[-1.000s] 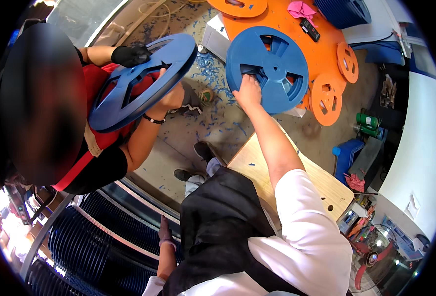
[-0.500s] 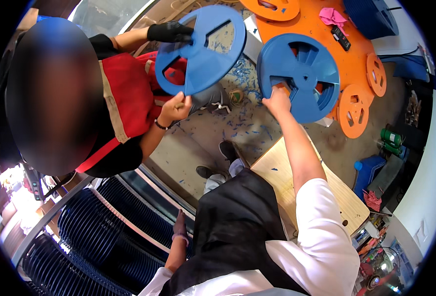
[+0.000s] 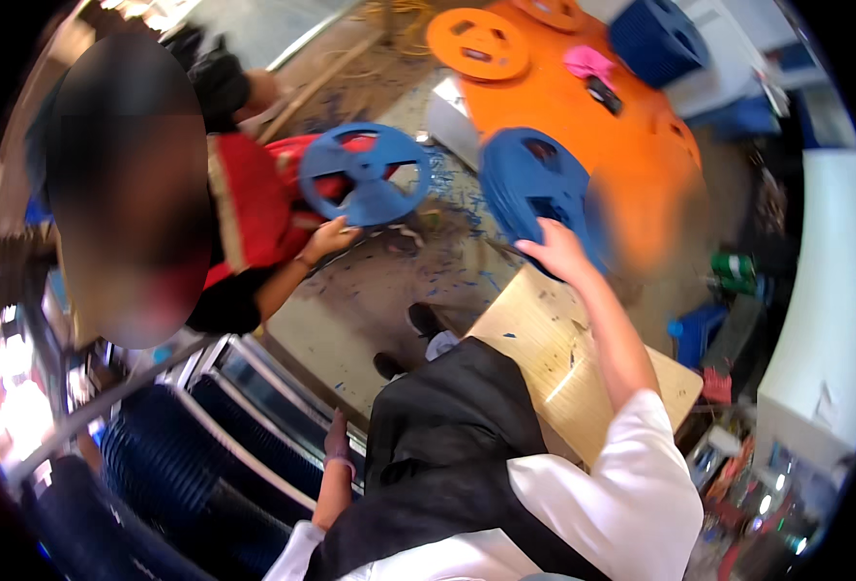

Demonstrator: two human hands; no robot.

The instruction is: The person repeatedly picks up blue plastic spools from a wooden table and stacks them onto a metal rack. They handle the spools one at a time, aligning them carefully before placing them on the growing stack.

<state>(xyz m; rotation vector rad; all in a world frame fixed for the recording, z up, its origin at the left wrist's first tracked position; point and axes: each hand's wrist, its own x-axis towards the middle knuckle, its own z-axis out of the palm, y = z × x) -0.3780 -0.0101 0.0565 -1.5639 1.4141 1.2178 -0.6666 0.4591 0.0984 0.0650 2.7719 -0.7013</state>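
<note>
A stack of blue plastic reels [image 3: 520, 184] lies on the orange surface in front of me. My right hand [image 3: 560, 252], bare and slightly blurred, is at its near edge, thumb and forefinger apart. Low on the left hangs my left hand [image 3: 339, 441] in a dark purplish glove, fingers stretched out and holding nothing. It is beside dark blue stacked reels [image 3: 181, 455] in a metal-framed rack. Across from me, a co-worker's bare hand [image 3: 329, 238] holds a single blue reel [image 3: 362, 174] by its lower rim; their black-gloved hand [image 3: 217, 73] is raised away from it.
Orange discs [image 3: 478, 45], a pink cloth [image 3: 589, 64] and a small black device [image 3: 603, 96] lie on the orange surface [image 3: 525, 102]. Another blue reel stack [image 3: 658, 42] stands behind. A light wooden board [image 3: 515, 329] is before me; blue scraps litter the floor [image 3: 428, 266].
My right hand has drawn back from the reel's opening to the near edge. The co-worker's reel is lower, and their gloved hand has left it. My view has shifted.
</note>
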